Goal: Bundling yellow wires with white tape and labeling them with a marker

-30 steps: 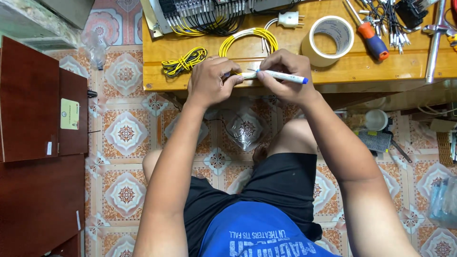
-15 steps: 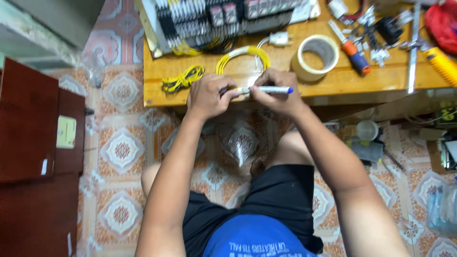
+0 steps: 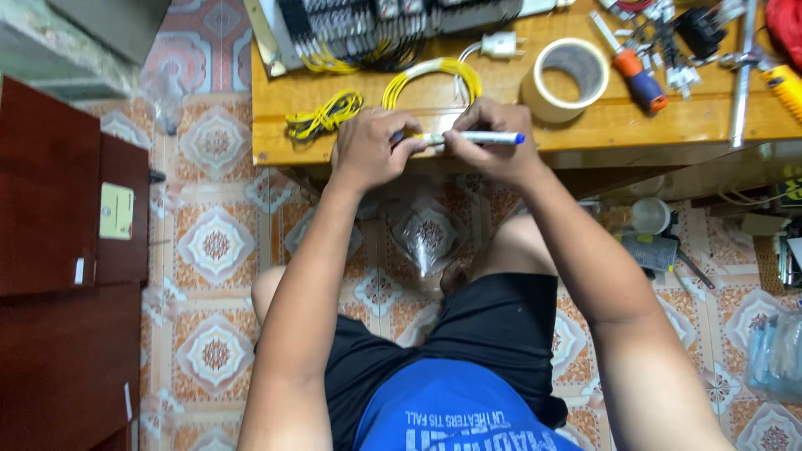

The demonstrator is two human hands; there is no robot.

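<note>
- Your right hand (image 3: pixel 493 142) is closed around a white marker with a blue end (image 3: pixel 472 138), held level at the near edge of the wooden table (image 3: pixel 585 134).
- Your left hand (image 3: pixel 368 149) is closed at the marker's other end; it appears to pinch a small part there, though your fingers hide it.
- The marker spans both hands, just in front of the yellow wire coil (image 3: pixel 433 77).
- The tape roll (image 3: pixel 570 77) lies to the right, apart.
</note>
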